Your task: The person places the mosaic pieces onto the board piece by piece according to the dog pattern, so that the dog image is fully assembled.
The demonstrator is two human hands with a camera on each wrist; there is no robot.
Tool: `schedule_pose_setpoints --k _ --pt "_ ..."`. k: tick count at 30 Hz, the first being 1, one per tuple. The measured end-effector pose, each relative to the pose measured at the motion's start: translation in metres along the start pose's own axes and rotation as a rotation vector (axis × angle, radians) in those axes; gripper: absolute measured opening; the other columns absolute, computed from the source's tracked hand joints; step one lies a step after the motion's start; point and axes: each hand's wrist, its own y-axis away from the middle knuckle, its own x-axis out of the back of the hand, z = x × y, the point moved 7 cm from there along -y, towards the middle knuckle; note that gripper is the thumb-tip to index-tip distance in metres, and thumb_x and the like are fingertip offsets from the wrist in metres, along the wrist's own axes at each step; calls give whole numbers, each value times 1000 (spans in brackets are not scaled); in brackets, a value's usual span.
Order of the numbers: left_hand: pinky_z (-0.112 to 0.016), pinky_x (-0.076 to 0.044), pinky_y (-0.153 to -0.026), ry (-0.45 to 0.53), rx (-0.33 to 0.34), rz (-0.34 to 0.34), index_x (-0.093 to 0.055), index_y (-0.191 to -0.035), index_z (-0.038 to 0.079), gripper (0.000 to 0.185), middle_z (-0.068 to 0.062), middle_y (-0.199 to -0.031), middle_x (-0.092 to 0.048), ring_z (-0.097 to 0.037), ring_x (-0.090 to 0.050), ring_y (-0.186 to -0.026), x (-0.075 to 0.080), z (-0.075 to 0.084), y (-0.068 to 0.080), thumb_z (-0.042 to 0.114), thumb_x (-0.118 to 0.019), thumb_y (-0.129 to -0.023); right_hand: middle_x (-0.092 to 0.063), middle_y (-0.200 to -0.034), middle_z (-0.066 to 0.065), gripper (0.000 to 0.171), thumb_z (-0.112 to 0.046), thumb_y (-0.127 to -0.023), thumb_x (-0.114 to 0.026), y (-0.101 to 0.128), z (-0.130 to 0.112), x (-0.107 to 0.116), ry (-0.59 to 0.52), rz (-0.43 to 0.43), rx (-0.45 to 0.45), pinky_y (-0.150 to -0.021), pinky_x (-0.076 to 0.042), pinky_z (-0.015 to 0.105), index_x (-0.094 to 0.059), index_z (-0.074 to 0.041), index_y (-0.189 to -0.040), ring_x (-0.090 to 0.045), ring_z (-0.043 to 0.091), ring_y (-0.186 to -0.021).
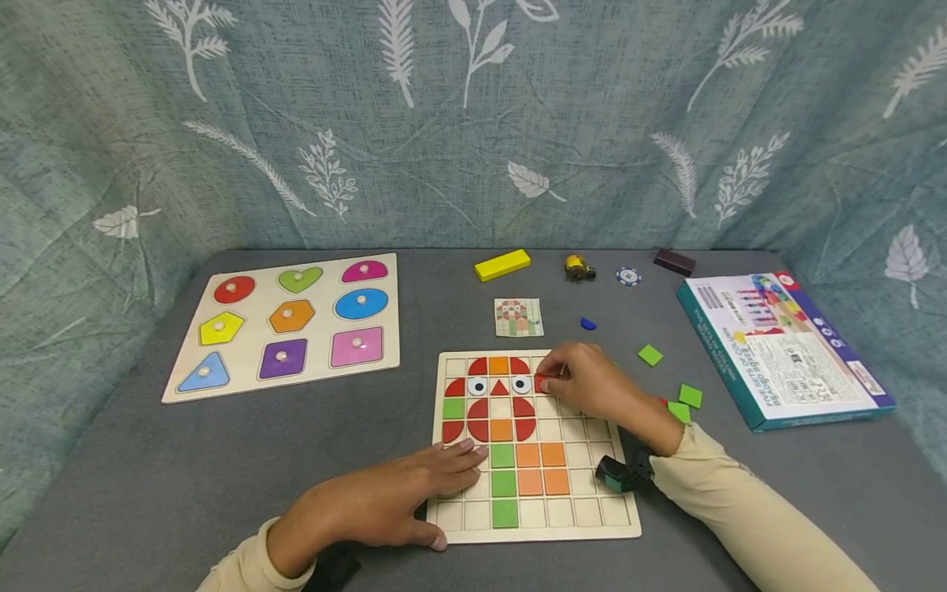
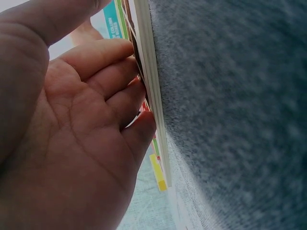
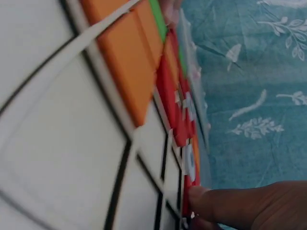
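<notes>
A wooden grid board (image 1: 588,515) bears red curved tiles (image 1: 478,409), two eye tiles (image 1: 478,386), green tiles (image 1: 504,483) and orange tiles (image 1: 553,455). My right hand (image 1: 595,382) pinches a small red tile (image 1: 541,384) between thumb and fingers, just right of the right eye. In the right wrist view, the thumb (image 3: 225,203) presses at that tile, low over the grid. My left hand (image 1: 392,493) rests on the board's left side with fingers extended, its thumb by the lower left corner. The left wrist view shows its palm (image 2: 86,129) and fingertips along the board's edge.
Behind the board lies a small picture card (image 1: 519,317). Loose green tiles (image 1: 650,355) lie to the right, near a boxed game (image 1: 792,353). A shape puzzle (image 1: 333,302) is at left. A yellow block (image 1: 502,265), poker chip (image 1: 628,276) and dark block (image 1: 674,262) stand along the back.
</notes>
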Motion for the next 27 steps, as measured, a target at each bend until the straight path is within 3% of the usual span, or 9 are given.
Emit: schedule_pose_setpoints --k 8,14,19,23,27 --pt "-43 -23 -113 6 -1 -3 -42 -148 14 72 7 -158 -25 -15 -15 -146 -1 -1 0 27 -75 -86 -65 -84 0 12 -2 -88 -68 2 6 3 -23 -27 32 -64 -47 30 -74 -2 -99 -55 11 -71" --pt "-43 -24 -113 3 -1 3 -42 -148 14 72 7 -158 -25 -15 -15 -146 0 -1 0 27 -76 -86 -64 -85 2 12 -2 -89 -67 13 23 26 39 11 13 -61 -44 31 -73 -2 -100 -53 13 -70" --pt "-42 -25 -113 5 -6 8 -42 -148 14 73 7 -158 -25 -15 -15 -146 0 0 0 26 -76 -85 -65 -94 9 19 -4 -90 -67 27 43 48 98 65 -59 -64 -44 37 -71 1 -108 -53 18 -74" --pt "-42 -24 -113 11 -4 6 -42 -148 14 72 8 -158 -25 -15 -15 -146 0 0 1 26 -76 -86 -65 -107 18 23 -6 -91 -66 37 59 65 138 111 -121 -75 -46 46 -69 3 -112 -58 28 -88" --pt "-42 -23 -114 17 -3 5 -42 -148 14 72 7 -158 -25 -15 -15 -146 0 -1 1 26 -75 -86 -63 -107 22 26 -4 -91 -65 45 73 80 173 140 -168 -76 -48 49 -67 7 -115 -60 33 -91"
